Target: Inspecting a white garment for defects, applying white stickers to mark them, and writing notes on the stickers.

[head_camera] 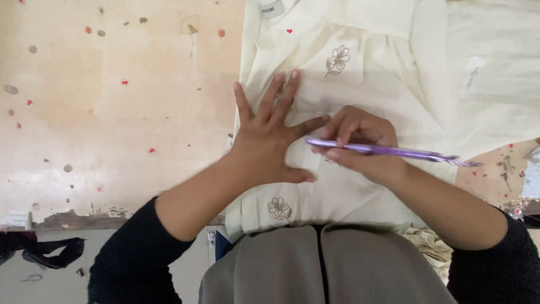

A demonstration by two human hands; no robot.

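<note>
A cream garment (360, 73) with brown embroidered flowers (337, 60) lies spread on a worn beige table (112, 112). My left hand (269, 132) rests flat on the cloth, fingers spread apart, pressing it down. My right hand (360, 143) is just to its right, fingers closed around a thin purple tool (394, 151) that points left toward my left thumb and sticks out right past my wrist. A second flower (279, 208) shows near the cloth's front edge.
The tabletop is stained and dotted with small red specks (124, 82). More cream fabric (495, 67) lies at the right. A dark strap (50, 250) sits on the floor at lower left. My grey-clad lap (320, 264) is at the table's edge.
</note>
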